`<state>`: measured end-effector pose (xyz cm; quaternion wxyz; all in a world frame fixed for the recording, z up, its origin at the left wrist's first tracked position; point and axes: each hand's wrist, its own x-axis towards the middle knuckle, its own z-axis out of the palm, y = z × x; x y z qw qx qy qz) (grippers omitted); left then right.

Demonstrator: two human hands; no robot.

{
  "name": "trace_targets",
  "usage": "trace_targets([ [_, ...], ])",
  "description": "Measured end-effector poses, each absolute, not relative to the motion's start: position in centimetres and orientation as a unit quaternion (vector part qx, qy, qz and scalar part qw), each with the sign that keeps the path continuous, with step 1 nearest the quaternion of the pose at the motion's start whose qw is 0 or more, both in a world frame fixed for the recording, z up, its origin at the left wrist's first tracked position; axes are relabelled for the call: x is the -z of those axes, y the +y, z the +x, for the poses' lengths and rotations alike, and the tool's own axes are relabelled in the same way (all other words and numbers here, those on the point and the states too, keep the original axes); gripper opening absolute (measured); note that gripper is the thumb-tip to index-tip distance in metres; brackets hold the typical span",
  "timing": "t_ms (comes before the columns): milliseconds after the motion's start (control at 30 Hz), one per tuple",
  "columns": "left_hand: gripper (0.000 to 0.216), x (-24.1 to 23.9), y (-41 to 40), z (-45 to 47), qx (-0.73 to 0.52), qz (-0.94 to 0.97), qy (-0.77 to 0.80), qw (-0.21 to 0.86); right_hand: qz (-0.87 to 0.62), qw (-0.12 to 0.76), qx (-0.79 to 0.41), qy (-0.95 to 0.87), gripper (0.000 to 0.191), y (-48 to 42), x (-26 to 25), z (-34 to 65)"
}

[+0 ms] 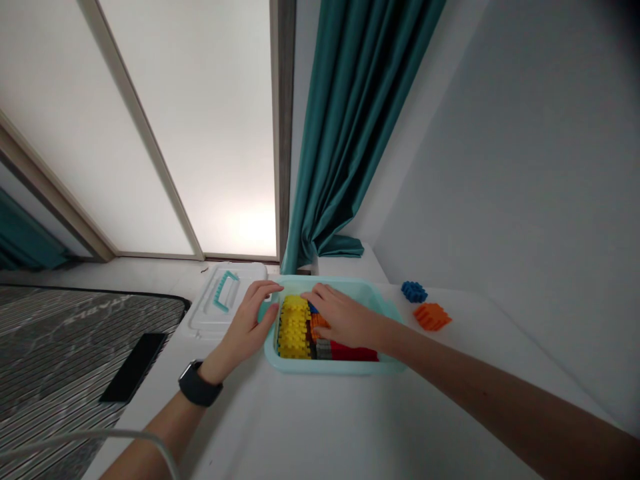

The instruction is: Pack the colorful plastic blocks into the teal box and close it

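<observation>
A light turquoise plastic bin (330,365) on the white table holds yellow toothed blocks (294,333) stacked at its left end. Red blocks (353,352), a grey block (324,349) and an orange block (319,324) lie to their right, with a bit of blue showing. My left hand (254,320), with a dark watch on the wrist, is at the bin's left rim, thumb and fingers apart, holding nothing. My right hand (345,317) reaches into the bin over the orange and blue blocks. Its thumb and fingers are spread, and it hides part of the contents.
A clear lid (200,313) with a turquoise handle lies left of the bin. Right of it are a blue block (414,291) and an orange block (432,317). A black phone-like slab (134,367) and a pale cable (100,433) are at lower left. A teal curtain (350,133) hangs behind.
</observation>
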<state>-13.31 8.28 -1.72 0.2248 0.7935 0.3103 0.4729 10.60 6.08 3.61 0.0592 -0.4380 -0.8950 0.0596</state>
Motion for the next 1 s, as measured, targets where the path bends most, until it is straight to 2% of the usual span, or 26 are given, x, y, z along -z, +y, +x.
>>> trace_targets([
  [67, 0.026, 2.1, 8.1, -13.3, -0.486, 0.785, 0.317, 0.22, -0.467, 0.031, -0.013, -0.884, 0.018, 6.1, -4.0, 10.4],
  [100, 0.026, 2.3, 8.1, -13.3, -0.491, 0.78, 0.319, 0.22, -0.467, 0.011, -0.003, -0.884, 0.014, 6.2, -4.1, 10.2],
  [200, 0.027, 2.6, 8.0, -13.3, -0.502, 0.769, 0.326, 0.226, -0.43, -0.022, -0.012, -0.902, 0.02, 6.5, -4.1, 9.9],
  [667, 0.024, 2.7, 7.9, -13.1, -0.507, 0.765, 0.326, 0.227, -0.405, 0.023, -0.027, -0.914, 0.023, 7.1, -3.8, 9.5],
  [867, 0.024, 2.7, 7.7, -13.2, -0.504, 0.763, 0.333, 0.231, -0.437, 0.05, -0.145, -0.886, 0.015, 6.6, -3.9, 9.7],
  [1000, 0.024, 2.8, 7.7, -13.2, -0.502, 0.761, 0.338, 0.232, -0.445, 0.087, -0.158, -0.877, 0.013, 6.4, -3.6, 9.1],
])
